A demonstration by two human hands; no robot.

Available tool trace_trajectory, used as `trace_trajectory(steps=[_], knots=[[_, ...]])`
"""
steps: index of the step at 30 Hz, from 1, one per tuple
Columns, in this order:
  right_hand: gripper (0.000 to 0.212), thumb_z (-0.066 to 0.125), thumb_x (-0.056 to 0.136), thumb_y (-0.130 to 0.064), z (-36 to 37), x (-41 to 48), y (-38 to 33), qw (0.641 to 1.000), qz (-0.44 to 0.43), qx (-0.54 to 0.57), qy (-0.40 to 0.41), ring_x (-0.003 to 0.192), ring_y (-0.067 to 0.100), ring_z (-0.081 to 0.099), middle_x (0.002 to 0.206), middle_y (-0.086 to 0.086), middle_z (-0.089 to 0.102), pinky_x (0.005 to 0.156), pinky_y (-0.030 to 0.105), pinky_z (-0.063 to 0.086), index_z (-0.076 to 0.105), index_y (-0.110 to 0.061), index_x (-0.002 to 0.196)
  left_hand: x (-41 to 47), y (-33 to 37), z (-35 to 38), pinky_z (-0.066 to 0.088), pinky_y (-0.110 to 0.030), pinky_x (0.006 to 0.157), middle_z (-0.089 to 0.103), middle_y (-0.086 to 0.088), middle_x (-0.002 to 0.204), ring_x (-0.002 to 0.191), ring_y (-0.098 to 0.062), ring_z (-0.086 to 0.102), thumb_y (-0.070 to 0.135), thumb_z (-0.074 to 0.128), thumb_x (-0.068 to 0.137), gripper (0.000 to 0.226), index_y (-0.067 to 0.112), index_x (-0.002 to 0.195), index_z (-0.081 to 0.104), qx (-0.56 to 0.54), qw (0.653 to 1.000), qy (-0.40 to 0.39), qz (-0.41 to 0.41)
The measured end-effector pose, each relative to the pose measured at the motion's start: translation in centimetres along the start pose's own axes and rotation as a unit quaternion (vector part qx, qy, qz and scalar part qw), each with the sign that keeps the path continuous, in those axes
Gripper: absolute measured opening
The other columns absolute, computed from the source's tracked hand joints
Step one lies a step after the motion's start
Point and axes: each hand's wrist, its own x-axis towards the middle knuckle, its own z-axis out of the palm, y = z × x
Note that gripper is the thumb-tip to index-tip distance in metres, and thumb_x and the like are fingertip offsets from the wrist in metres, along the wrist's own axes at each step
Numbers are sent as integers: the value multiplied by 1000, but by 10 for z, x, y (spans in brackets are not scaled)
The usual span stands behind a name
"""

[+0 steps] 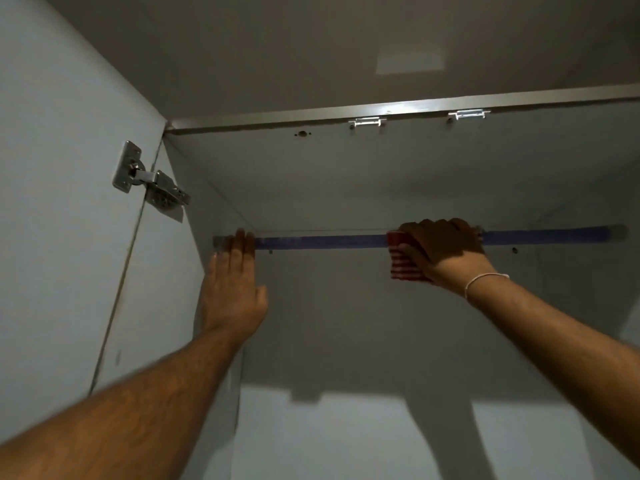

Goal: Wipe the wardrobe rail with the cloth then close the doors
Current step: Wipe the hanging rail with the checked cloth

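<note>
A blue wardrobe rail [322,241] runs across the inside of the white wardrobe, near its top. My right hand [446,252] is wrapped over the rail right of centre, pressing a red-and-white striped cloth [403,263] against it; the cloth hangs below my fingers. My left hand [233,282] reaches up at the rail's left end, fingers extended and laid over the rail, beside the left side panel. The left door [59,209] stands open at the left.
A metal hinge [149,180] joins the open left door to the side panel. Two metal brackets [367,122] sit under the top front edge. The back panel [346,323] is bare, with shadows of my arms on it.
</note>
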Motion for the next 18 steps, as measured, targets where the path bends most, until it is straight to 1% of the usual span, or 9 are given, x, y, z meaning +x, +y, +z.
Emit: trace_trajectory(steps=[1, 3, 6, 9, 13, 14, 15, 17, 18], knots=[[63, 22, 106, -63, 4, 2, -3, 1000, -3, -11, 9, 111, 33, 67, 125, 3, 72, 107, 49, 42, 60, -27, 141, 2, -3, 0, 6, -48, 134, -2, -12, 180, 166, -29, 1, 29, 61, 95, 101, 9, 168, -6, -3, 1000, 3, -9], [61, 23, 106, -60, 11, 6, -19, 999, -8, -29, 24, 109, 34, 66, 124, 5, 71, 107, 50, 43, 60, -26, 141, 6, -8, 2, 10, -48, 134, -2, -13, 180, 166, -29, 3, 26, 60, 95, 101, 10, 168, -9, -16, 999, 15, -23], [62, 19, 105, -56, 20, 21, -56, 999, -14, -37, 19, 114, 38, 63, 129, 8, 68, 109, 51, 42, 56, -29, 147, 10, -14, 5, 25, -45, 131, 4, -13, 180, 162, -32, 22, 20, 57, 95, 98, 12, 169, -7, -56, 996, 41, -48], [49, 36, 111, -49, 31, 38, -103, 999, -26, -26, 12, 123, 40, 58, 137, 9, 63, 113, 52, 36, 48, -31, 154, 11, -16, 3, 48, -43, 116, 5, -9, 180, 149, -32, 42, 18, 52, 96, 95, 19, 170, -7, -125, 989, 60, -46], [63, 62, 102, -48, 45, 66, -175, 998, -52, -28, -15, 138, 40, 49, 151, 9, 52, 121, 55, 29, 35, -35, 158, 11, -18, 0, 61, -42, 95, 2, -1, 181, 146, -29, 46, 26, 38, 93, 90, 30, 169, -10, -203, 975, 78, -42], [67, 64, 100, -50, 46, 75, -194, 998, -53, -26, -28, 140, 40, 47, 152, 9, 50, 122, 55, 27, 34, -36, 158, 11, -19, -1, 61, -37, 90, 2, 0, 181, 146, -27, 46, 28, 35, 93, 88, 32, 169, -9, -220, 971, 80, -53], [68, 64, 99, -52, 48, 83, -214, 997, -56, -20, -40, 140, 40, 46, 152, 9, 50, 123, 56, 26, 35, -36, 157, 10, -18, -2, 57, -27, 90, 3, 0, 181, 148, -22, 42, 29, 34, 93, 86, 31, 169, -6, -244, 964, 83, -67], [62, 62, 99, -54, 53, 100, -254, 996, -75, 0, -44, 138, 40, 48, 148, 9, 54, 120, 56, 28, 41, -34, 154, 11, -15, -9, 37, -2, 95, 5, 1, 181, 150, -5, 24, 29, 32, 94, 83, 29, 171, 0, -322, 938, 81, -101], [58, 59, 100, -55, 54, 107, -270, 995, -86, 14, -42, 136, 39, 50, 146, 9, 56, 119, 56, 29, 44, -34, 152, 13, -14, -12, 28, 3, 101, 5, 2, 181, 149, 0, 18, 27, 33, 94, 83, 30, 171, 2, -372, 918, 87, -111]])
